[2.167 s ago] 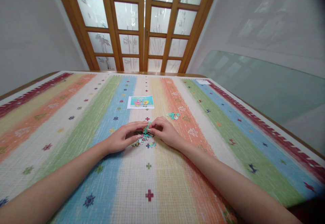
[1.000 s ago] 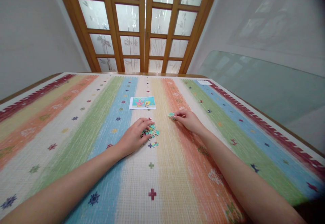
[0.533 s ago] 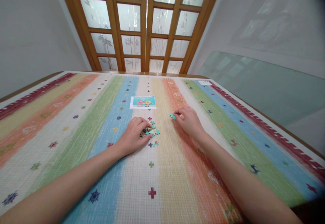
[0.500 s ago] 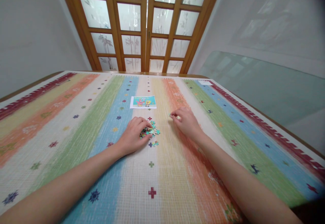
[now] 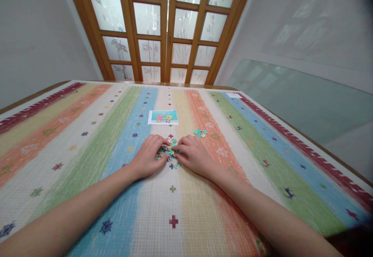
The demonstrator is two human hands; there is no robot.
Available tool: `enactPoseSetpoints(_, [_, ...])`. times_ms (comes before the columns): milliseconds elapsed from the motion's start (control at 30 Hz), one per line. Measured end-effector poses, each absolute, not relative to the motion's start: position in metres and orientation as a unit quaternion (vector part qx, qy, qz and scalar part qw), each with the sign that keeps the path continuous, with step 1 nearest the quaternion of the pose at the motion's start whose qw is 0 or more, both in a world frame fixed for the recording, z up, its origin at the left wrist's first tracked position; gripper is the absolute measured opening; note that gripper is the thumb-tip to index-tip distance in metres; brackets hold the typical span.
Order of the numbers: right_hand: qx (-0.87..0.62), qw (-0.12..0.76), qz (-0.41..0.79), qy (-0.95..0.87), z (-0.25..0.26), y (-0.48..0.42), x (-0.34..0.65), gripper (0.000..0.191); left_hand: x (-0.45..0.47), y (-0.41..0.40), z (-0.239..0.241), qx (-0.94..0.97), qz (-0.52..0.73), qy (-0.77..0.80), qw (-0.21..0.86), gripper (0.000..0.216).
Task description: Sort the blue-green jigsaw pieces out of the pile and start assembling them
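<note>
A small heap of loose jigsaw puzzle pieces (image 5: 170,153), mostly teal with other colours, lies on the striped tablecloth between my hands. My left hand (image 5: 150,154) curves round the heap's left side, thumb and fingers apart, touching pieces. From the right, my right hand (image 5: 194,154) reaches in, with a gap between thumb and forefinger at the heap's edge. Part of the heap is hidden by my fingers. A smaller group of puzzle pieces (image 5: 199,133) lies beyond my right hand on the orange stripe. Behind the heap lies a picture card (image 5: 163,117) with cartoon figures on teal.
The striped tablecloth (image 5: 157,218) covers the wide table. A white paper (image 5: 233,95) lies near its far right corner. Beyond the far edge are wooden doors with frosted panes (image 5: 151,51). A greenish glass panel (image 5: 297,101) stands along the right side.
My right hand has moved left and nearer, from the orange stripe to the heap. The smaller group of pieces it was covering now shows. My left hand stays by the heap.
</note>
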State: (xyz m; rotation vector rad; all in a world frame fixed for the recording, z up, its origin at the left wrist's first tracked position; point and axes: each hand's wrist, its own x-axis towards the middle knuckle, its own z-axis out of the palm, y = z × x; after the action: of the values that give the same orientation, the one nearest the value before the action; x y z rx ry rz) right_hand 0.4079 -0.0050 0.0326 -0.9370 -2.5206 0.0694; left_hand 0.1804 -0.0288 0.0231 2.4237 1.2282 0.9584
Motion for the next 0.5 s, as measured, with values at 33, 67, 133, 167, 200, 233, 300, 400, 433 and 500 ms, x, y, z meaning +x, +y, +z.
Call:
enactPoseSetpoints(33, [-0.34,0.225,0.013,-0.913,0.033,-0.006,0.407,0.014,0.18,-0.029,0.023,0.832,0.334,0.421,0.135,0.022])
enactPoseSetpoints(67, [-0.335,0.225,-0.005,-0.915,0.033,-0.008,0.407,0.013,0.18,-0.029,0.024,0.83,0.339,0.42,0.139,0.022])
enactPoseSetpoints(133, [-0.312,0.217,-0.051,-0.924,0.034,-0.011,0.406,0.012,0.179,-0.028,0.025,0.825,0.351,0.419,0.146,0.021])
enactPoseSetpoints(167, [-0.296,0.212,-0.077,-0.928,0.035,-0.012,0.405,0.013,0.179,-0.028,0.026,0.822,0.356,0.419,0.148,0.021])
enactPoseSetpoints(200, [-0.28,0.209,-0.103,-0.931,0.035,-0.013,0.405,0.013,0.179,-0.028,0.026,0.82,0.36,0.419,0.151,0.021])
enactPoseSetpoints(233, [-0.264,0.207,-0.129,-0.933,0.036,-0.013,0.405,0.014,0.178,-0.028,0.026,0.817,0.363,0.42,0.153,0.021])
enactPoseSetpoints(300, [-0.235,0.209,-0.171,-0.934,0.037,-0.012,0.407,0.016,0.178,-0.028,0.026,0.815,0.368,0.421,0.155,0.021])
enactPoseSetpoints(400, [-0.22,0.23,-0.2,-0.927,0.038,-0.002,0.419,0.018,0.177,-0.028,0.026,0.812,0.371,0.423,0.156,0.021])
enactPoseSetpoints(433, [-0.227,0.24,-0.203,-0.922,0.038,0.005,0.426,0.019,0.176,-0.028,0.026,0.811,0.372,0.425,0.157,0.021])
enactPoseSetpoints(500, [-0.265,0.255,-0.205,-0.907,0.037,0.02,0.445,0.021,0.176,-0.028,0.027,0.808,0.374,0.426,0.16,0.021])
